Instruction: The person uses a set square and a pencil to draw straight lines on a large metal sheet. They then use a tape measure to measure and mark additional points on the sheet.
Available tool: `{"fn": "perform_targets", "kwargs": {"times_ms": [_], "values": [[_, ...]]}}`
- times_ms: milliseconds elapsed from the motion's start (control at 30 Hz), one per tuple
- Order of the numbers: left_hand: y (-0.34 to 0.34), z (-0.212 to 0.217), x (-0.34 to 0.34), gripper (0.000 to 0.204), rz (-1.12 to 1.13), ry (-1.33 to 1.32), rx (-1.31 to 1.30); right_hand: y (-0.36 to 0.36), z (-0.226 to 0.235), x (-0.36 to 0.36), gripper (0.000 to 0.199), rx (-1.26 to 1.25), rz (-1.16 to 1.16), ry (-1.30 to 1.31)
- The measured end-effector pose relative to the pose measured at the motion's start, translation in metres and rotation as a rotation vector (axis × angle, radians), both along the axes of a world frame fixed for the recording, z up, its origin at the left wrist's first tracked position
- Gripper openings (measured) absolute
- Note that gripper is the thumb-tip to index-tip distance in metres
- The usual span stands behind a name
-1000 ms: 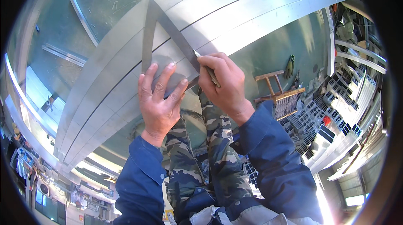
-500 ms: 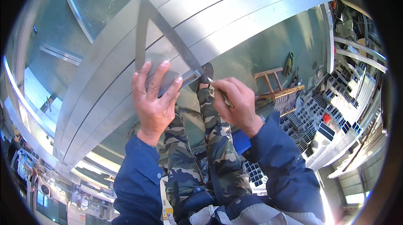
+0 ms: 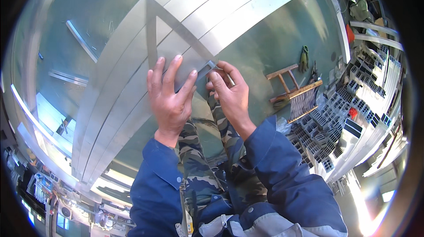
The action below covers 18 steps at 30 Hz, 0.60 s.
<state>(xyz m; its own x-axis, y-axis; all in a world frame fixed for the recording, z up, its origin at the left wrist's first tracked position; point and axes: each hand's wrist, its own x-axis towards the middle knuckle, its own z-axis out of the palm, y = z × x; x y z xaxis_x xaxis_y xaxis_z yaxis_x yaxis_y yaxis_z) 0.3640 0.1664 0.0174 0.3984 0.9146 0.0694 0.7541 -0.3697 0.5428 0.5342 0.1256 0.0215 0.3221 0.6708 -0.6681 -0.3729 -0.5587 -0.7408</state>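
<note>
Long silvery metal bars (image 3: pixel 132 75) lie side by side, running from lower left to upper right. A grey triangular set square (image 3: pixel 183 30) rests flat across them, its thick base edge toward me. My left hand (image 3: pixel 170 100) lies on the square with its fingers spread, holding it down near the base. At the square's right corner, by the nearest bar's edge, my right hand (image 3: pixel 233 100) is closed on a slim pen-like tool (image 3: pixel 230 79). The tool's tip is hidden by my fingers and the square's corner.
A small wooden folding stool (image 3: pixel 293 89) stands on the floor to the right, with a glove (image 3: pixel 304 58) beyond it. Stacked hollow metal profiles (image 3: pixel 335 122) fill the right side. Loose metal offcuts (image 3: pixel 81 40) lie on the floor at far left.
My right hand has moved left and up with the slim tool, to the square's right corner. My left hand stays spread on the square. The view has shifted slightly.
</note>
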Motion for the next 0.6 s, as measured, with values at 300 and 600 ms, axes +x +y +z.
{"fn": "perform_targets", "kwargs": {"times_ms": [300,600], "values": [[0.02,-0.003,0.035,0.042,-0.013,-0.04,-0.03,0.027,-0.008,0.029,0.031,0.018,-0.025,0.048],[0.018,-0.004,0.034,0.045,0.0,-0.019,-0.03,0.033,-0.009,0.035,0.031,0.008,0.041,0.016]]}}
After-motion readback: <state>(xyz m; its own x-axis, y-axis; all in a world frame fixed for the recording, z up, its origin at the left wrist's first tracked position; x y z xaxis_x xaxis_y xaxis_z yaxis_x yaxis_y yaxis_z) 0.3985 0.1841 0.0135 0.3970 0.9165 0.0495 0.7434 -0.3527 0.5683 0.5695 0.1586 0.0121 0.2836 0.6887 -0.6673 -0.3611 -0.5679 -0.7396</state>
